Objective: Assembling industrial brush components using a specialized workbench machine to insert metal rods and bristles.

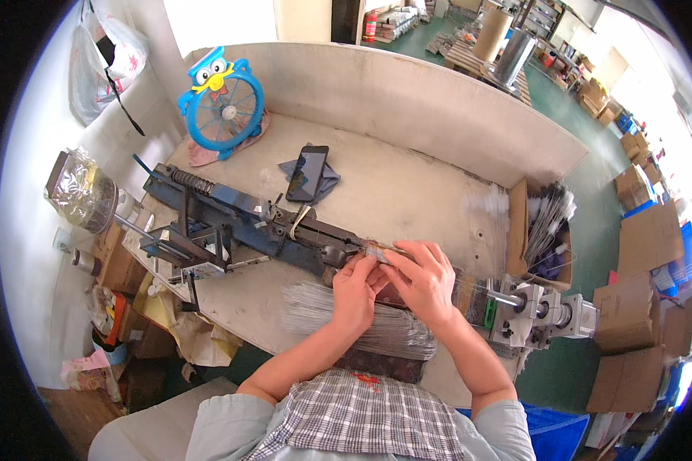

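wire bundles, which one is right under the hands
The loose fan of thin grey wires on the bench, directly beneath the left hand and right hand. The other bundle stands in the cardboard box further right.

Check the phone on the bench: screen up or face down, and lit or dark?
Screen up and dark. The phone lies flat on a folded blue-grey cloth, its glossy black glass facing the camera with no lit picture, only a faint reflection.

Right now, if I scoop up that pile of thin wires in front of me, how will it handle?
The wires look thin and long, so they would probably sag and bend. They lie loose and fanned out, so some would likely slip free. The pile looks dense, so it may be heavier than expected.
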A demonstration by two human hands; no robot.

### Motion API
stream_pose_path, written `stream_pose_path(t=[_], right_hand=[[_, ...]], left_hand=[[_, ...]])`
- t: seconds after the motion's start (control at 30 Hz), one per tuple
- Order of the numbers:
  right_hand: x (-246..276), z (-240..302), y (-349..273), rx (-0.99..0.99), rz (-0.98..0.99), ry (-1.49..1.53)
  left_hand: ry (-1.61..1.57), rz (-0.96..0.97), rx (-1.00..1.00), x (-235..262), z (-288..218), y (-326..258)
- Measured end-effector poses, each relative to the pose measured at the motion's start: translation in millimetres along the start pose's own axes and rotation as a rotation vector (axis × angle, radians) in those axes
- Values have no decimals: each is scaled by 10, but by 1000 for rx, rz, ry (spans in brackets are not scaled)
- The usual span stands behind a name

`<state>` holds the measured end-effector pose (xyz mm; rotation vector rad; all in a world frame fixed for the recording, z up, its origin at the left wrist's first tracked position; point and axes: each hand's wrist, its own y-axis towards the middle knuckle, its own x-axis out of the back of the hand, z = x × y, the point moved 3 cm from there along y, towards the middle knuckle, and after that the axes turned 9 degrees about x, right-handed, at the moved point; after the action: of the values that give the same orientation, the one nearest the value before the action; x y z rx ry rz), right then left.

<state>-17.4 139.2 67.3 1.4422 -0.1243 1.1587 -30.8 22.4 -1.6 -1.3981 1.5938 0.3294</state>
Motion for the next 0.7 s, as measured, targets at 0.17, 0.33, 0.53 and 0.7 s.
stream_pose_path(t=[0.17,0.33,0.53,0.7], right_hand=[[4,-39,-6,22,32,6],[-21,-59,-19,-34,63,73],[-59,-78,-8,-13,69,76],[-16,-63,30,-27,80,89]], left_hand=[[-11,9,11,-25,-13,-11],[81,12,-31,-28,-1,6],[34,31,-15,-29,-25,8],[38,27,14,5,-8,26]])
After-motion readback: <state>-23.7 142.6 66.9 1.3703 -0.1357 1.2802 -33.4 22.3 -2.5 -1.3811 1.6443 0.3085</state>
